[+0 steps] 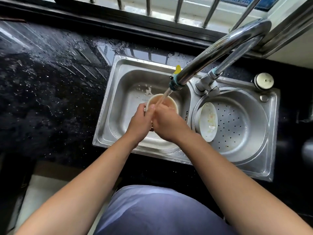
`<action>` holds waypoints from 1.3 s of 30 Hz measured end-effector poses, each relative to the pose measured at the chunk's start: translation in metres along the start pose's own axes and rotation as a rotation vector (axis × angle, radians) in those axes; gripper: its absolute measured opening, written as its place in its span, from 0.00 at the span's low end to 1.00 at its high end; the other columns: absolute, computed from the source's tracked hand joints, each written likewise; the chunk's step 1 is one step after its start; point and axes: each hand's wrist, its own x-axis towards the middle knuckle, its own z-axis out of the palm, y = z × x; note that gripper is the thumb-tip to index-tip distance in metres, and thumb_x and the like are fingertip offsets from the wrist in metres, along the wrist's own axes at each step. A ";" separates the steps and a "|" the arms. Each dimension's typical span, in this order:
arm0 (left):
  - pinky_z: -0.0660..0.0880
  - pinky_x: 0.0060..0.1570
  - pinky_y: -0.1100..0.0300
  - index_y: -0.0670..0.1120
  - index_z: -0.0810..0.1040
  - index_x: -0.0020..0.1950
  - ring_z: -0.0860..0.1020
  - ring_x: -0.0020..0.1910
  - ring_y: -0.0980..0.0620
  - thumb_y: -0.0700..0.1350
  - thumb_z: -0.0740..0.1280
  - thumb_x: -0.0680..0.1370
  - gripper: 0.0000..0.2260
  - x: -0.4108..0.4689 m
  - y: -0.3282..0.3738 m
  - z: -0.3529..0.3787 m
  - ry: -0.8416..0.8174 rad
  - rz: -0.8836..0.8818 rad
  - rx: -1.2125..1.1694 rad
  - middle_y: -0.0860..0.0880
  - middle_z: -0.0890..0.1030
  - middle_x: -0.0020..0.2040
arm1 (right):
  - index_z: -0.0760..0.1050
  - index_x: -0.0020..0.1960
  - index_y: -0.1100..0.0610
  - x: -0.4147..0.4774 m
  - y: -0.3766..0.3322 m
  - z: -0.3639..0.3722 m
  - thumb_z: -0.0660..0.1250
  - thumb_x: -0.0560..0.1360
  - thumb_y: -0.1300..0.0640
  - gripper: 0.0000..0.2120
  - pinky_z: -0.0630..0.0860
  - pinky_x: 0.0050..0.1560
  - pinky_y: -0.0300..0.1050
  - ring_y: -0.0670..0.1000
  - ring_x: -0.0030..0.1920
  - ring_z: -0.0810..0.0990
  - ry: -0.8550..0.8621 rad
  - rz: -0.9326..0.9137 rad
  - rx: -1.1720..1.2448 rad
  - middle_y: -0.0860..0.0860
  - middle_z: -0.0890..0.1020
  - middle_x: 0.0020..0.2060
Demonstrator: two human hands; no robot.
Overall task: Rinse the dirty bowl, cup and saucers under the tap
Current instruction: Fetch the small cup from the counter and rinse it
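At a splashed black tabletop point(50, 73), a left hand point(140, 119) and right hand point(166, 122) close their grip on a wet, slippery, breakable cup point(169, 100) under the tap point(220, 48) in the sink point(101, 119), likely safest held by its wall

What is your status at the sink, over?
Left hand and right hand grip cup under running tap. Brown water inside. Dirty saucer leans in right basin. Nothing blocking.

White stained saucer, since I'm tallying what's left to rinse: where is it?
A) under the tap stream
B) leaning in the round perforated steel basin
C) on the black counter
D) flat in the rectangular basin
B: the white stained saucer leans against the round perforated steel basin's wall.
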 end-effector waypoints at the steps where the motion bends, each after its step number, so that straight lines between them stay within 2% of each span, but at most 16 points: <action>1: 0.75 0.29 0.69 0.55 0.74 0.55 0.82 0.33 0.66 0.67 0.58 0.79 0.18 0.000 0.000 0.000 0.019 -0.001 0.025 0.53 0.84 0.45 | 0.80 0.54 0.56 0.007 -0.004 0.001 0.62 0.76 0.62 0.11 0.73 0.61 0.56 0.58 0.54 0.80 -0.052 -0.016 0.000 0.54 0.84 0.50; 3: 0.75 0.32 0.64 0.52 0.73 0.58 0.81 0.32 0.67 0.70 0.57 0.78 0.24 0.001 -0.001 -0.002 0.078 -0.009 0.039 0.54 0.83 0.43 | 0.82 0.46 0.59 0.013 -0.001 0.000 0.65 0.75 0.63 0.07 0.76 0.55 0.54 0.56 0.47 0.81 -0.148 0.024 0.107 0.53 0.84 0.41; 4: 0.76 0.34 0.63 0.51 0.73 0.58 0.81 0.31 0.67 0.70 0.57 0.78 0.24 0.002 -0.003 -0.004 0.097 -0.006 0.042 0.54 0.83 0.42 | 0.82 0.42 0.59 0.013 0.004 -0.002 0.65 0.75 0.63 0.07 0.77 0.53 0.49 0.51 0.45 0.82 -0.181 0.067 0.153 0.50 0.84 0.37; 6: 0.81 0.37 0.60 0.52 0.72 0.59 0.82 0.30 0.64 0.70 0.58 0.77 0.24 0.002 -0.004 -0.005 0.092 -0.003 0.027 0.54 0.83 0.41 | 0.78 0.37 0.55 0.012 0.009 -0.008 0.64 0.76 0.64 0.11 0.73 0.43 0.28 0.37 0.41 0.81 -0.179 0.072 0.107 0.44 0.82 0.32; 7: 0.82 0.37 0.58 0.53 0.72 0.59 0.83 0.31 0.62 0.71 0.58 0.76 0.25 0.002 -0.005 -0.005 0.076 -0.003 0.022 0.54 0.84 0.41 | 0.78 0.41 0.54 0.014 0.008 -0.007 0.63 0.76 0.64 0.09 0.71 0.45 0.26 0.35 0.45 0.80 -0.174 0.071 0.048 0.45 0.82 0.35; 8: 0.81 0.37 0.59 0.53 0.71 0.60 0.83 0.32 0.60 0.72 0.58 0.76 0.26 0.002 -0.005 -0.004 0.063 -0.003 0.031 0.54 0.84 0.40 | 0.79 0.48 0.56 0.016 0.005 -0.005 0.63 0.77 0.62 0.07 0.72 0.53 0.32 0.40 0.52 0.81 -0.183 0.054 -0.007 0.50 0.83 0.44; 9: 0.79 0.37 0.60 0.53 0.71 0.61 0.83 0.35 0.59 0.73 0.58 0.75 0.27 0.002 -0.005 -0.003 0.062 -0.009 0.050 0.55 0.84 0.41 | 0.78 0.56 0.57 0.019 0.001 -0.002 0.62 0.78 0.60 0.10 0.72 0.62 0.44 0.51 0.59 0.80 -0.212 0.051 -0.049 0.56 0.83 0.52; 10: 0.77 0.38 0.59 0.52 0.71 0.62 0.83 0.39 0.57 0.73 0.57 0.75 0.28 0.003 -0.005 -0.002 0.074 -0.022 0.065 0.55 0.84 0.42 | 0.77 0.61 0.58 0.020 -0.002 0.000 0.61 0.77 0.60 0.14 0.70 0.66 0.52 0.59 0.62 0.78 -0.235 0.055 -0.055 0.59 0.82 0.56; 12: 0.80 0.41 0.55 0.49 0.71 0.63 0.83 0.41 0.55 0.71 0.58 0.78 0.27 0.008 -0.005 -0.003 0.113 -0.051 0.020 0.53 0.83 0.45 | 0.79 0.60 0.58 0.019 -0.003 0.001 0.59 0.75 0.60 0.16 0.73 0.63 0.55 0.63 0.59 0.78 -0.269 0.080 0.029 0.60 0.84 0.54; 14: 0.84 0.40 0.53 0.48 0.69 0.63 0.86 0.37 0.54 0.66 0.60 0.82 0.23 0.013 -0.007 -0.008 0.128 -0.076 -0.077 0.49 0.84 0.47 | 0.81 0.61 0.54 0.013 0.004 -0.003 0.58 0.73 0.60 0.20 0.74 0.64 0.53 0.61 0.62 0.75 -0.217 0.123 0.059 0.56 0.84 0.56; 17: 0.85 0.40 0.51 0.47 0.67 0.64 0.88 0.38 0.49 0.65 0.59 0.83 0.22 0.016 -0.008 -0.014 0.089 -0.114 -0.154 0.44 0.84 0.51 | 0.79 0.66 0.53 -0.001 0.022 -0.007 0.59 0.74 0.61 0.23 0.63 0.73 0.48 0.57 0.70 0.70 -0.007 0.221 0.032 0.54 0.81 0.64; 21: 0.84 0.40 0.51 0.47 0.69 0.66 0.88 0.39 0.46 0.66 0.59 0.82 0.25 0.015 -0.010 -0.016 0.040 -0.172 -0.210 0.42 0.84 0.51 | 0.80 0.66 0.53 -0.019 0.040 -0.002 0.58 0.73 0.57 0.24 0.70 0.63 0.41 0.51 0.65 0.78 0.180 0.321 0.188 0.50 0.82 0.64; 23: 0.84 0.41 0.49 0.47 0.71 0.64 0.87 0.37 0.45 0.64 0.58 0.83 0.22 0.012 -0.011 -0.015 0.009 -0.192 -0.261 0.41 0.84 0.48 | 0.79 0.67 0.50 -0.023 0.044 0.001 0.60 0.74 0.57 0.23 0.70 0.61 0.40 0.49 0.62 0.80 0.147 0.379 0.308 0.49 0.83 0.62; 27: 0.83 0.41 0.50 0.48 0.74 0.65 0.86 0.37 0.41 0.64 0.59 0.83 0.22 0.004 -0.012 -0.011 -0.078 -0.245 -0.349 0.39 0.85 0.49 | 0.77 0.60 0.34 -0.024 0.037 0.007 0.63 0.70 0.56 0.24 0.76 0.65 0.54 0.44 0.62 0.78 0.036 0.442 0.732 0.40 0.82 0.60; 31: 0.82 0.37 0.53 0.45 0.74 0.69 0.84 0.32 0.43 0.65 0.59 0.83 0.26 -0.001 -0.010 -0.008 -0.091 -0.306 -0.429 0.38 0.84 0.47 | 0.73 0.70 0.41 -0.022 0.040 0.012 0.64 0.69 0.56 0.30 0.78 0.63 0.56 0.46 0.63 0.78 0.052 0.442 0.890 0.44 0.82 0.62; 39: 0.79 0.33 0.58 0.48 0.78 0.60 0.81 0.28 0.47 0.65 0.58 0.83 0.22 -0.004 -0.009 -0.010 -0.101 -0.310 -0.447 0.47 0.86 0.34 | 0.69 0.73 0.44 -0.023 0.046 0.019 0.65 0.77 0.59 0.26 0.78 0.63 0.57 0.46 0.62 0.78 0.071 0.409 0.887 0.45 0.78 0.65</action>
